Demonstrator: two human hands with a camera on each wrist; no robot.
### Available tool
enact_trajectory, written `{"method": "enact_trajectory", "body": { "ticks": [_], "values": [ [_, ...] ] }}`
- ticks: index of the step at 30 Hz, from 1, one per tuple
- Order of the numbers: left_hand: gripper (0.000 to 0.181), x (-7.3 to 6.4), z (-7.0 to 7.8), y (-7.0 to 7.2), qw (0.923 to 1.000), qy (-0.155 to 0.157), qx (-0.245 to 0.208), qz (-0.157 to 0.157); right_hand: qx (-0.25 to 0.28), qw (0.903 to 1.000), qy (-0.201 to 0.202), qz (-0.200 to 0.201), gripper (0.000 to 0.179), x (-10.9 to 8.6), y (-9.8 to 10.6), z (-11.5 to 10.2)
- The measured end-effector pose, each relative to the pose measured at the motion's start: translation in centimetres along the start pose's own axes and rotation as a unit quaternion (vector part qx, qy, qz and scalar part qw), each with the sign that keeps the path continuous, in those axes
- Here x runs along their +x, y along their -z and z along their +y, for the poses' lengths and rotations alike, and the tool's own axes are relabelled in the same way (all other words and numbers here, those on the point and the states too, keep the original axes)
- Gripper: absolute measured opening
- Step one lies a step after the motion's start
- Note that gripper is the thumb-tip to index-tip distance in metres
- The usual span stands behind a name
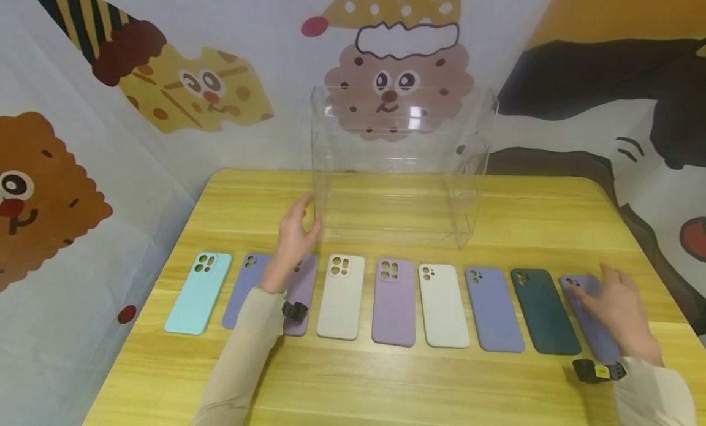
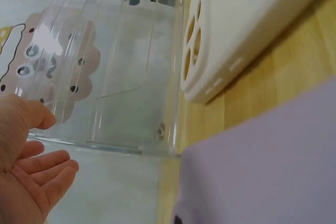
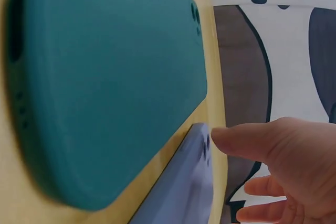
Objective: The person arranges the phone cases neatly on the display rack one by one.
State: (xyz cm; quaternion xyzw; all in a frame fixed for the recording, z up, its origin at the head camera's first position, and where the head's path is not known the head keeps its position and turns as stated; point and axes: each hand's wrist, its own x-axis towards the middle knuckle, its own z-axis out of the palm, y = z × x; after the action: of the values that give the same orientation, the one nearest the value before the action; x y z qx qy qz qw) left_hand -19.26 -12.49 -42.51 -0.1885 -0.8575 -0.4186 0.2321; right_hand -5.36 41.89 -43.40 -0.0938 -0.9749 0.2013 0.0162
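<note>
Several phone cases lie in a row on the wooden table (image 1: 386, 383). My left hand (image 1: 296, 233) is open, its fingers straight beside the front left corner of a clear plastic box (image 1: 397, 168). Its forearm crosses a lilac case (image 1: 304, 291). In the left wrist view the open palm (image 2: 31, 171) faces the box wall (image 2: 121, 66), with a cream case (image 2: 252, 24) and the lilac case (image 2: 262, 177) close by. My right hand (image 1: 611, 298) is spread over the far-right periwinkle case (image 1: 590, 288). The thumb (image 3: 247, 140) is at that case's camera end (image 3: 184, 187); contact is unclear.
From the left lie a mint case (image 1: 198, 291), a periwinkle (image 1: 245, 288), a cream (image 1: 341, 296), a lilac (image 1: 394, 300), a white (image 1: 443, 304), a periwinkle (image 1: 493, 308) and a dark green case (image 1: 543, 309). Cartoon-printed walls close in the back and left.
</note>
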Motion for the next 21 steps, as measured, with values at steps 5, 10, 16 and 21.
{"method": "enact_trajectory", "body": {
  "ticks": [5, 10, 16, 21],
  "values": [
    [0.045, 0.31, -0.35, -0.78, 0.9961, -0.006, -0.083, 0.03, -0.031, 0.999, -0.016, -0.029, 0.088, -0.12, -0.02, 0.48],
    [0.041, 0.45, -0.42, -1.02, 0.9922, 0.033, -0.114, 0.036, -0.05, 0.9971, -0.026, -0.051, 0.089, -0.04, 0.02, 0.62],
    [0.039, 0.53, -0.46, -0.95, 0.989, 0.079, -0.121, 0.028, -0.066, 0.996, -0.026, -0.055, 0.085, 0.09, 0.05, 0.64],
    [0.037, 0.6, -0.53, -1.02, 0.9874, 0.084, -0.13, 0.032, -0.067, 0.9968, -0.02, -0.04, 0.08, 0.12, -0.13, 0.66]
  ]
}}
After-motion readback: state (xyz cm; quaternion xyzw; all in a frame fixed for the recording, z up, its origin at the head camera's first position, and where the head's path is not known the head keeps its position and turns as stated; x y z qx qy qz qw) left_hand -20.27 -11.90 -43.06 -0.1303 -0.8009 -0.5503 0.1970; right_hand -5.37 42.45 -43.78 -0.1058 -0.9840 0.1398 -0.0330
